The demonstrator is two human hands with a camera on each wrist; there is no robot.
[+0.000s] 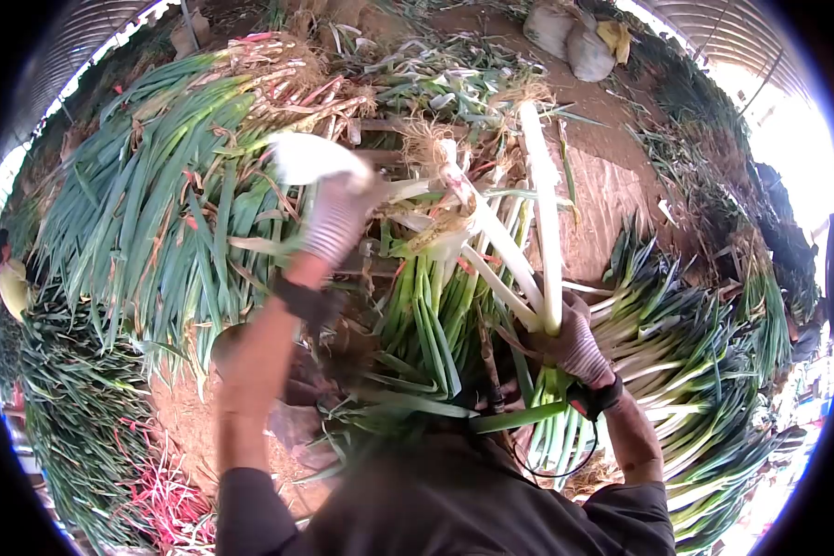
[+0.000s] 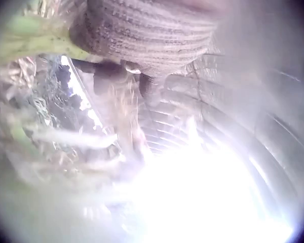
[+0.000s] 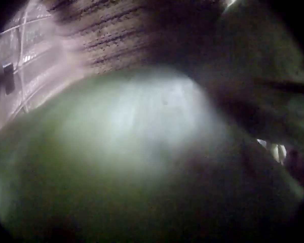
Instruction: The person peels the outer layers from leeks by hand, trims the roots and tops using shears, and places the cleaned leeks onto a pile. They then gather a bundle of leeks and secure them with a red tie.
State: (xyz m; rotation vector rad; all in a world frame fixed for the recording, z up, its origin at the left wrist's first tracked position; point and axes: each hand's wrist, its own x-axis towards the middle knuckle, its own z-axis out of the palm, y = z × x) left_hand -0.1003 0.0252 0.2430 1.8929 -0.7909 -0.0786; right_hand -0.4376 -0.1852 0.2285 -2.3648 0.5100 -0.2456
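Note:
In the head view my gloved left hand (image 1: 343, 213) is blurred, over the left pile's edge, gripping a blurred white-and-green leaf (image 1: 310, 159). The left wrist view has the striped glove (image 2: 147, 35) against a green leaf (image 2: 35, 43); its fingertips are unclear. My gloved right hand (image 1: 570, 345) grips several long white leek stalks (image 1: 542, 204) around their lower part, root ends pointing away from me. A broad, blurred green leaf (image 3: 116, 136) fills much of the right wrist view, below the glove (image 3: 111, 40), and hides the fingers.
A large pile of leeks (image 1: 167, 185) lies at the left, roots away from me. More leeks (image 1: 426, 315) lie between my arms and another pile (image 1: 695, 371) at the right. Red strands (image 1: 167, 491) lie lower left, sacks (image 1: 584, 46) stand at the far right.

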